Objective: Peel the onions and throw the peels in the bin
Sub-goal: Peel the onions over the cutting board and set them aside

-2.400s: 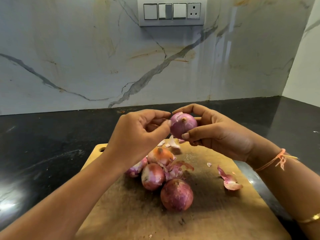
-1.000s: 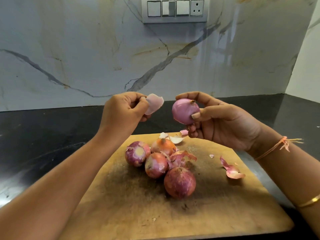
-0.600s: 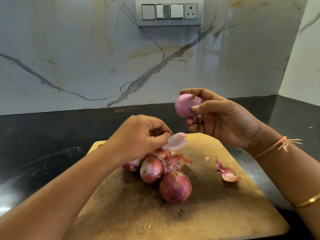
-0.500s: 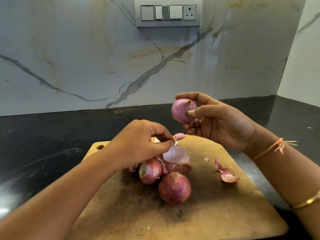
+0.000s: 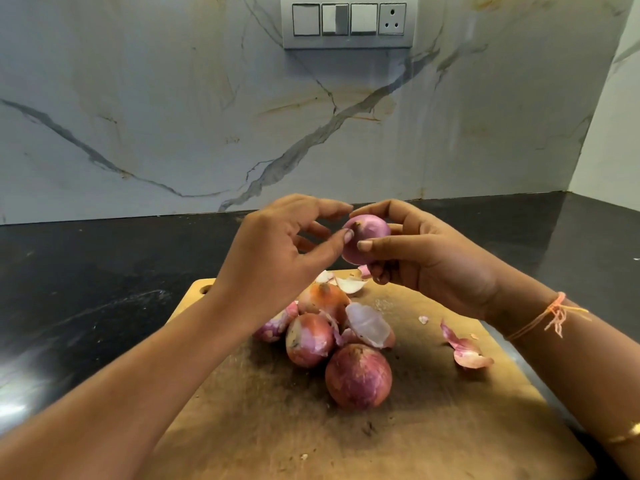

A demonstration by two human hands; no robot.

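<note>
- One purple onion (image 5: 367, 239) is held in the air between the two hands, above the far end of the board.
- Right hand (image 5: 433, 265) grips it, with the thumb across the near side, the index finger arched over the top and the other fingers curled beneath.
- Left hand (image 5: 277, 258) holds nothing. Its fingers are loosely curved, its thumb tip touches the onion's left side, and its index finger arches just above.
- Four more onions (image 5: 358, 375) sit clustered below the hands. The largest is nearest the person, and one is partly hidden behind the left wrist.
- Loose peels lie in three spots: a pale cupped piece (image 5: 367, 329) on top of the cluster, pale scraps (image 5: 349, 284) just beneath the right hand's fingers, and a pink curl (image 5: 465, 351) below the right wrist.
- Two bands circle the right arm: an orange thread (image 5: 550, 315) at the wrist and a gold bangle (image 5: 623, 436) nearer the elbow.
- Under everything lies a worn wooden cutting board (image 5: 433, 427), on a black countertop (image 5: 86, 289) that spreads out past both arms.
- Beyond the hands rises a veined marble wall (image 5: 173, 116), with a grey switch panel (image 5: 348, 22) high above them.
</note>
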